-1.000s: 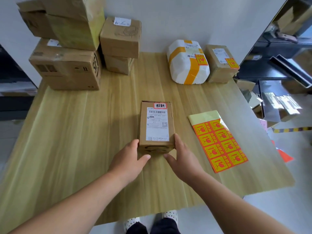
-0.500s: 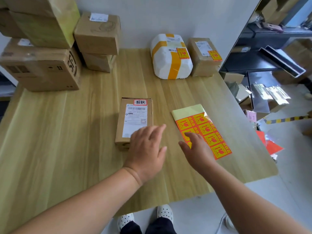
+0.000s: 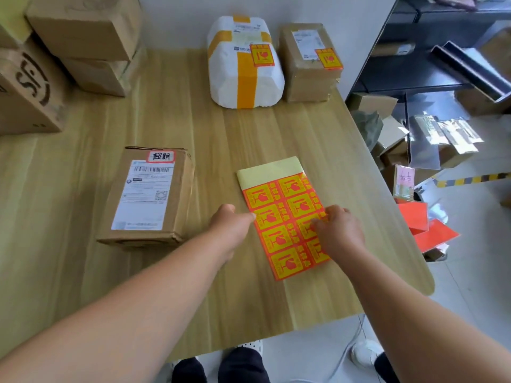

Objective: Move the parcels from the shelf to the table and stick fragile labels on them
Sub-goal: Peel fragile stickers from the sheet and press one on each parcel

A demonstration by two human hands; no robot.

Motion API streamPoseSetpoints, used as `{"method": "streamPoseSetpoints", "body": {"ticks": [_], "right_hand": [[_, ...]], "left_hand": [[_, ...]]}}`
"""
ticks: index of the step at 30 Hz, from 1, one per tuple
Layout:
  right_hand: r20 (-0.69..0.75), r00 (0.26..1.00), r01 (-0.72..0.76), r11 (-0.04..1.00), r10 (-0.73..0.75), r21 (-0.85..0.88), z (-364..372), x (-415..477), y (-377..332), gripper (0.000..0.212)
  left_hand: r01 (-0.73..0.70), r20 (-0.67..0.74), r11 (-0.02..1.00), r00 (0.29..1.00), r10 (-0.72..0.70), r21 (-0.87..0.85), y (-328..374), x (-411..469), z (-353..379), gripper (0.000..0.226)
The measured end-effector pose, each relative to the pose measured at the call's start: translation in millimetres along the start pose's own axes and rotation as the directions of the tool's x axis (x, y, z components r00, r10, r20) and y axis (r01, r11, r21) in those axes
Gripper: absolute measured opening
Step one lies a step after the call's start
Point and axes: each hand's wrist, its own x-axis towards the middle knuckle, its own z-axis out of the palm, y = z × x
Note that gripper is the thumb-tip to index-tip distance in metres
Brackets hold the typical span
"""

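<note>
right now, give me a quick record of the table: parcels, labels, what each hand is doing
label sheet: flat on table, top strip bare backing
left hand: touches sheet's left edge, grip unclear
right hand: fingers curled onto a right-column label
near parcel: left of sheet, no fragile sticker visible
white parcel: far side, fragile label on top
small brown parcel: right of white parcel, also labelled on top
</note>
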Motion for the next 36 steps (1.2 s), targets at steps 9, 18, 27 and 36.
{"method": "streamPoseSetpoints", "body": {"ticks": [9,18,27,36], "right_hand": [[0.046,0.995,-0.099,0.981,0.093,0.167,2.9,23.1,-0.2,0.033],[0.316,0.949,-0.186,0.796,-0.008,0.576,-16.3,27.5,6.6,0.008],[0.423,0.886,-0.081,0.835,-0.191,0.545,-77.1,2.7,1.3,0.012],[0.073,0.982,0.131,0.913,-0.172,0.386,-88.5,-6.7,-33.3,0.024]], "left_hand": [[0.185,0.042,0.919,0.982,-0.182,-0.347,13.9,13.2,31.8,0.05],[0.148,0.005,0.951,0.988,-0.152,-0.27,18.6,0.4,21.4,0.025],[0.074,-0.018,0.905,0.996,-0.09,-0.418,48.4,-20.1,-19.4,0.029],[0.052,0.084,0.854,0.996,-0.01,-0.517,69.1,-63.9,-51.0,0.014]]}}
